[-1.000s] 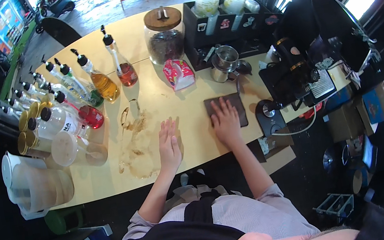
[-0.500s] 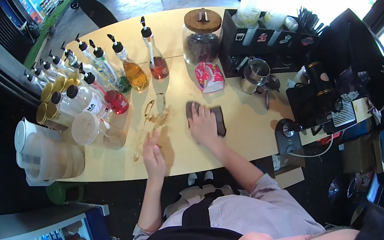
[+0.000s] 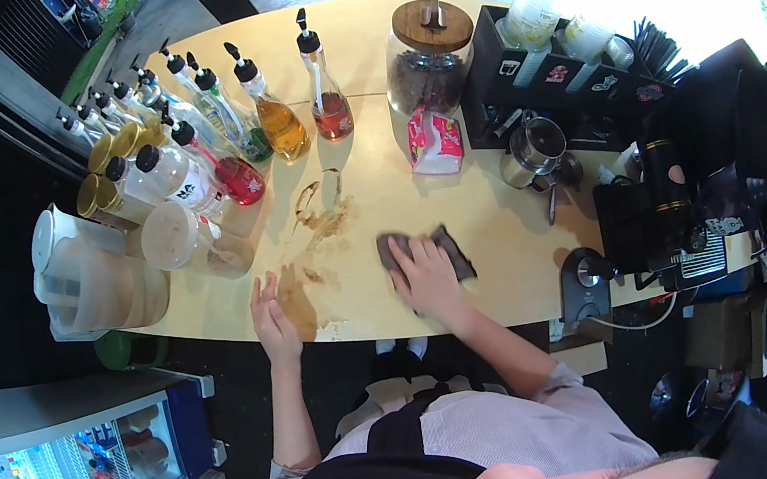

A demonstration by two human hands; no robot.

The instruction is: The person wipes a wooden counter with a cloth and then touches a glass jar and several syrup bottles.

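My right hand [image 3: 428, 276] lies on a dark grey-brown cloth [image 3: 454, 252], its fingers pressing the cloth against the light wooden counter [image 3: 385, 310]. Left of it, a brown wet spill [image 3: 328, 223] spreads in streaks and blotches, with smaller smears running toward the near edge. My left hand [image 3: 273, 321] hovers near that edge with fingers stretched out and nothing in it. A clear lidded jar [image 3: 222, 256] stands just beyond its fingertips.
Pump bottles of syrup [image 3: 282, 133] and a lidded pitcher [image 3: 96, 277] crowd the left side. At the back are a wood-lidded glass jar [image 3: 430, 64] and a pink-white packet [image 3: 435, 142]. A metal pitcher [image 3: 538, 145], black organizer [image 3: 560, 83] and coffee machine [image 3: 676, 201] stand right.
My right hand has drawn the cloth toward the near edge. My left hand has shifted left and nearer, uncovering small smears. The whole view has shifted slightly.
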